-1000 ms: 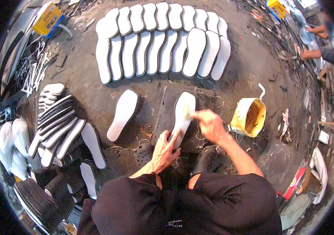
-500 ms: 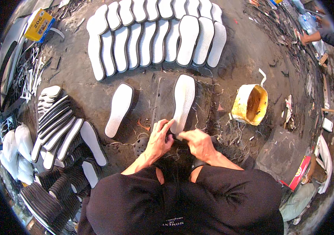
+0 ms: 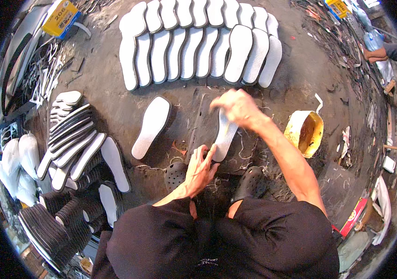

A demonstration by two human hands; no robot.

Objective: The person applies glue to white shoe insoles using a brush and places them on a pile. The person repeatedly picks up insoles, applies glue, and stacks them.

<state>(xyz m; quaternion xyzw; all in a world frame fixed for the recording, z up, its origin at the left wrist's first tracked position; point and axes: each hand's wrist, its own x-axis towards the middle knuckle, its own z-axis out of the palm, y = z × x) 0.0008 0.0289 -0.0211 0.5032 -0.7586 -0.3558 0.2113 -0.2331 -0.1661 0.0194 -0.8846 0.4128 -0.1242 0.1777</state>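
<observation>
Here, both hands — left (image 3: pixel 201 165), right (image 3: pixel 236 108) — on one white sole (image 3: pixel 224 137).

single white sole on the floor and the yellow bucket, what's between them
In the head view, the sole being worked lies between the single white sole and yellow bucket, with the right hand over it.

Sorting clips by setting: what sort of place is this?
Likely a small shoemaking workshop: rows of white soles on a grimy floor, dark soles stacked left, a yellow bucket, scraps around.

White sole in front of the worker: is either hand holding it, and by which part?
The left hand presses down the near end of the white sole. The right hand is closed over its far end; what it grips cannot be told.
</observation>
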